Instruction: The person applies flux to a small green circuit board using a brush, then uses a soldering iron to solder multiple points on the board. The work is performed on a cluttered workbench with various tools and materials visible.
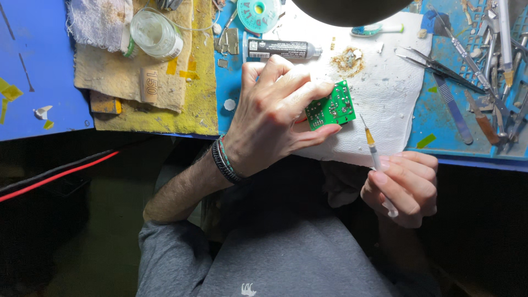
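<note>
Nearest, right hand [404, 187] curled around a slim syringe [376, 157], fingers pressed together on the barrel, yellow-hubbed needle tip aimed up and left, near but apart from the board; further out, left hand [278, 118] pinching a small green circuit board [330, 105] between thumb below and fingertips above, tilted over the front edge of a white paper towel [385, 88]; dark wristbands [225, 161] at that wrist. Beyond, on the towel, a brown stained patch [348, 60]; a dark tube [283, 49] lying sideways just past the knuckles; a teal spool [258, 11] at the far edge; tweezers [434, 67] and other metal tools to the right on the blue mat [440, 118]; a clear jar [157, 34] on a yellow cloth [201, 104] to the left.

Likely risks: too hard a press on the plunger flooding the board, excess bridging neighbouring joints; needle tip slipping sideways and scratching parts, given the board held in air without rest; grip by edges alone letting the board twist or drop off the table edge; drips landing on lap rather than towel.
</note>
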